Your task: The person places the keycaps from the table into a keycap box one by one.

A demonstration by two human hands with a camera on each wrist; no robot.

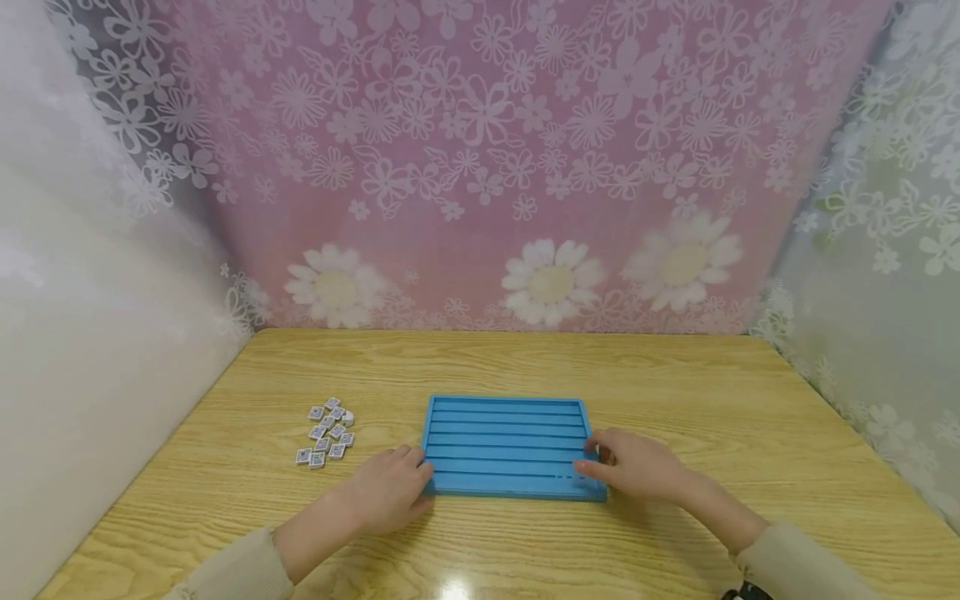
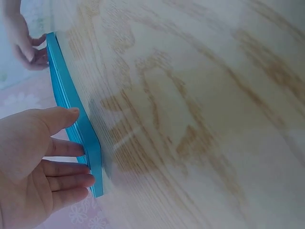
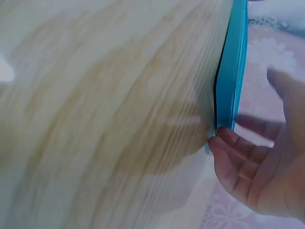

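A blue rectangular tray (image 1: pixel 510 439) with raised ridges running across it lies flat on the table. Against its left side, near the front corner, rests my left hand (image 1: pixel 390 490); in the left wrist view its fingers (image 2: pixel 69 182) are nearly straight and touch the tray's edge. At the right side is my right hand (image 1: pixel 637 467), thumb spread from the fingers. In the right wrist view, the fingertips (image 3: pixel 224 138) meet the tray's side near a corner, while the thumb stays off it. Neither palm has anything in it.
Several small white tiles with dark markings (image 1: pixel 327 433) lie in a loose cluster left of the tray, some touching or overlapping. The wood-grain table (image 1: pixel 675 383) backs onto a pink flowered curtain (image 1: pixel 480 167), with pale sheets on both sides.
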